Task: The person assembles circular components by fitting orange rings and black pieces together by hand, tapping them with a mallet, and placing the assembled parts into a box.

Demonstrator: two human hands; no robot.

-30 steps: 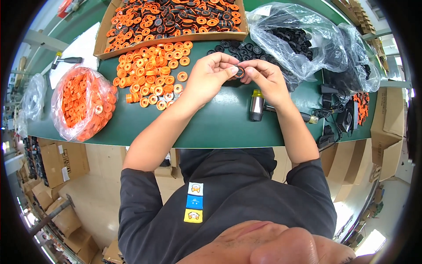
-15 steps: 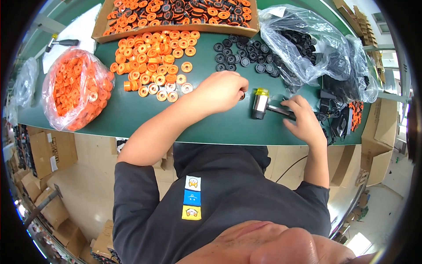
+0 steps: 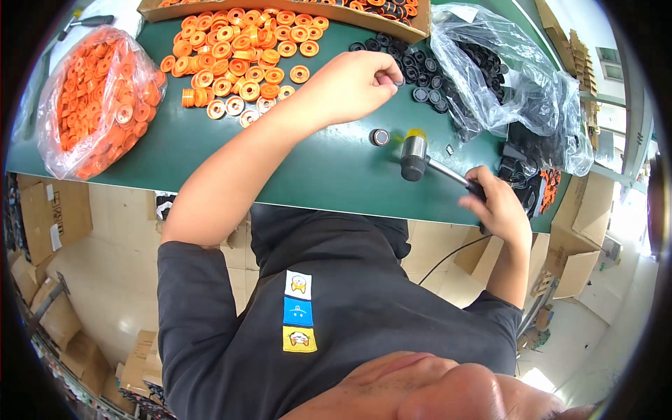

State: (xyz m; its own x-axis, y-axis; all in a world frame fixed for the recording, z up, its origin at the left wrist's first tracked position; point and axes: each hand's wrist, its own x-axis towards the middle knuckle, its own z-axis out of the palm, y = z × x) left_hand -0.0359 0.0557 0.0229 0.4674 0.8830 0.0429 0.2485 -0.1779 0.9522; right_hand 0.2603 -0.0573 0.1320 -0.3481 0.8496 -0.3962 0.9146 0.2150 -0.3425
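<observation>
My right hand point(image 3: 500, 206) is closed round the dark handle of a small mallet point(image 3: 414, 155). Its head has a silver middle, a black end and a yellow end, and is over the green table. Left of the head, a small round metal-rimmed part point(image 3: 380, 137) sits on the table, touched by neither hand. My left hand point(image 3: 360, 87) is over the near edge of a pile of black round caps point(image 3: 420, 70), fingers curled in a pinch. What its fingertips hold, if anything, is hidden.
Loose orange wheels point(image 3: 238, 66) are heaped left of my left hand. A clear bag of orange wheels point(image 3: 98, 105) stands further left. A cardboard box point(image 3: 280, 7) borders the back. Right are a clear bag with black caps point(image 3: 490, 70), a small square piece point(image 3: 450, 149) and black cables.
My left hand has left the small round part and moved away toward the black caps. My right hand has closed on the mallet handle; the mallet's head has turned slightly. The view has shifted.
</observation>
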